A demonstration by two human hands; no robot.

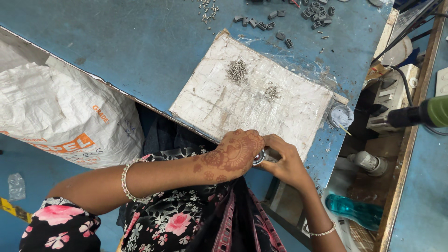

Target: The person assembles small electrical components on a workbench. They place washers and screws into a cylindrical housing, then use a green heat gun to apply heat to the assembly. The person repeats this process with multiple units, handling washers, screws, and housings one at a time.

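Pinching a small round shiny metal part [259, 157] between them, the left hand [233, 154] and right hand [283, 161] meet at the near edge of the worn white taped board [219, 109]. Loose grey screws [237, 71] lie heaped at twelve o'clock on the blue metal table [140, 42], small dark blocks [280, 21] beyond. At nine o'clock sits a white woven sack [56, 112].

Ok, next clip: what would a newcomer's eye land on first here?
Probably the left hand, patterned with reddish-brown henna, meeting the right hand over a small shiny metal part at the near edge of the white board. Next, the small heaps of screws on that board, and the big white woven sack at the left beside the blue table.
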